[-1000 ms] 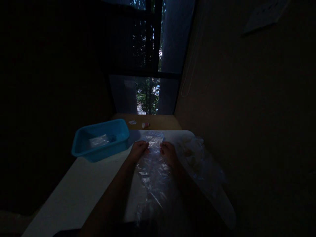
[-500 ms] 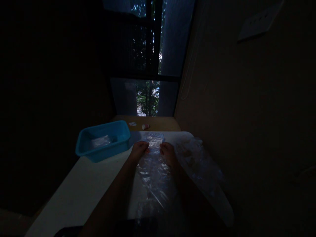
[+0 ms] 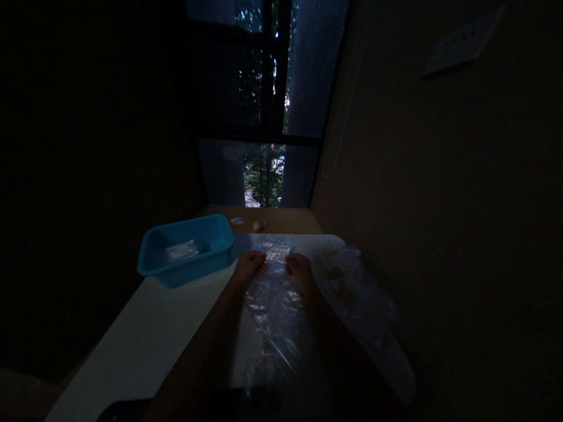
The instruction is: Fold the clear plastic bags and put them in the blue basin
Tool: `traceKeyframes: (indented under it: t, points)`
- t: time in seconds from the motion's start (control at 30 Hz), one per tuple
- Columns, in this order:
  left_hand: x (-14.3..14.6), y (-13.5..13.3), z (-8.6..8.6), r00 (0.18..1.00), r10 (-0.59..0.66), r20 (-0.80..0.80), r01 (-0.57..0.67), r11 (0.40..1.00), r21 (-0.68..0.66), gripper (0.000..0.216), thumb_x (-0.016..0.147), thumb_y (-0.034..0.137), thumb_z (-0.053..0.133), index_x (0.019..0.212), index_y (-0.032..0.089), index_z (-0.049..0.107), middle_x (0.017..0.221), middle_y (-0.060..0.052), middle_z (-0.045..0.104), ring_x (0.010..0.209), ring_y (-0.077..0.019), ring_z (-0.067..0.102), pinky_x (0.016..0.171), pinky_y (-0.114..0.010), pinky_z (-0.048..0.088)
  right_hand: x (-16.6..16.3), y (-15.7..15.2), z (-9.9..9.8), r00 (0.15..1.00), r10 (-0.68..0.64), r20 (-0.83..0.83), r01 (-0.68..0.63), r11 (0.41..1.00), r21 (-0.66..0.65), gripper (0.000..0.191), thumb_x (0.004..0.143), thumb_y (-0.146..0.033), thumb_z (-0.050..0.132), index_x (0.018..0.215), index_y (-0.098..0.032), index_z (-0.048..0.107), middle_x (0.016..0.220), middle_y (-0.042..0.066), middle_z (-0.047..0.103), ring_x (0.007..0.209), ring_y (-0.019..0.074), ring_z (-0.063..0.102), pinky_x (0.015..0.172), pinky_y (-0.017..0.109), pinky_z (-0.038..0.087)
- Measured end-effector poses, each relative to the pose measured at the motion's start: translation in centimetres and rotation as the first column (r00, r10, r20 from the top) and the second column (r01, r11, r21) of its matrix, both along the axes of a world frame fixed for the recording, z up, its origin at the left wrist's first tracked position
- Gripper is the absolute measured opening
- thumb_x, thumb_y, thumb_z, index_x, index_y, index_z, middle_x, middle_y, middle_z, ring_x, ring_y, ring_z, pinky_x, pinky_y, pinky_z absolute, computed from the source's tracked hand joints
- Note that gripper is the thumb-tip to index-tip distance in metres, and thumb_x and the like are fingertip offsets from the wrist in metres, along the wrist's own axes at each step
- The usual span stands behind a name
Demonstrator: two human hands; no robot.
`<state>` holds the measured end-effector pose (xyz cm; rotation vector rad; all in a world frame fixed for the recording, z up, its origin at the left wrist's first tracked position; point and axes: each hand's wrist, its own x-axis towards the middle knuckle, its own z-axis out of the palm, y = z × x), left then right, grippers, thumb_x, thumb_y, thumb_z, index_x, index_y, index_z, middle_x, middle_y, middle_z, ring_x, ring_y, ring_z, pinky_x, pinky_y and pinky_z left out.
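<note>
The room is very dark. A clear plastic bag [image 3: 275, 305] lies lengthwise on the white table [image 3: 149, 328] in front of me. My left hand [image 3: 247, 266] and my right hand [image 3: 299, 271] rest on its far end, one at each side, fingers curled and pinching the plastic. A small clear packet [image 3: 276, 246] lies just beyond the fingertips, under or inside the bag's end; which one I cannot tell.
A blue plastic tub [image 3: 187, 249] with a clear packet inside stands at the left. A heap of crumpled clear bags [image 3: 352, 290] lies at the right by the wall. A small cylinder [image 3: 259, 225] sits on the wooden sill below the window.
Both hands stay on the bag's far end. The view has shifted slightly, so the tub appears a little further right.
</note>
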<state>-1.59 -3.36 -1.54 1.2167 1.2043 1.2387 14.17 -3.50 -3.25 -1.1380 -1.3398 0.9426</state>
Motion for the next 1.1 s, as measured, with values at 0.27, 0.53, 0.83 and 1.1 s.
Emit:
traceKeyframes:
  t: [0.27,0.53,0.83,1.1]
  points:
    - [-0.3,0.8,-1.2,1.000,-0.002,0.007,0.002,1.000,0.011,0.027,0.060,0.041,0.061,0.057,0.015,0.055,0.044,0.000,0.056,0.041,-0.0106,0.049,0.045,-0.022,0.036,0.0,0.1,-0.2,1.000,-0.005,-0.024,0.006,1.000,0.022,0.032,0.069,-0.039,0.049,0.046,-0.018,0.043,0.038,-0.005,0.040,0.038,0.0062,0.036,0.041,0.020,0.027]
    - [-0.3,0.5,-0.8,1.000,-0.015,0.023,0.015,1.000,0.002,0.028,0.061,0.041,0.061,0.058,0.014,0.055,0.047,0.000,0.057,0.042,-0.0104,0.050,0.046,-0.022,0.037,-0.1,0.0,-0.1,1.000,-0.008,-0.010,0.009,1.000,0.001,0.030,0.069,-0.039,0.048,0.048,-0.018,0.044,0.039,-0.005,0.039,0.038,0.0062,0.036,0.041,0.020,0.027]
    - [-0.2,0.8,-1.1,0.999,-0.020,0.027,0.020,1.000,0.008,0.027,0.061,0.041,0.060,0.059,0.014,0.055,0.045,0.001,0.057,0.040,-0.0101,0.048,0.044,-0.022,0.034,-0.2,0.0,0.0,1.000,-0.014,-0.013,0.014,1.000,0.008,0.032,0.067,-0.041,0.049,0.046,-0.018,0.043,0.038,-0.006,0.038,0.036,0.0055,0.034,0.040,0.020,0.025]
    - [-0.3,0.7,-1.0,1.000,-0.012,0.020,0.011,1.000,0.023,0.028,0.062,0.041,0.061,0.058,0.014,0.056,0.046,0.000,0.057,0.042,-0.0107,0.050,0.047,-0.022,0.036,-0.2,-0.1,0.2,1.000,-0.009,0.008,0.009,1.000,0.009,0.032,0.069,-0.041,0.047,0.046,-0.018,0.042,0.038,-0.006,0.038,0.037,0.0058,0.034,0.040,0.020,0.026]
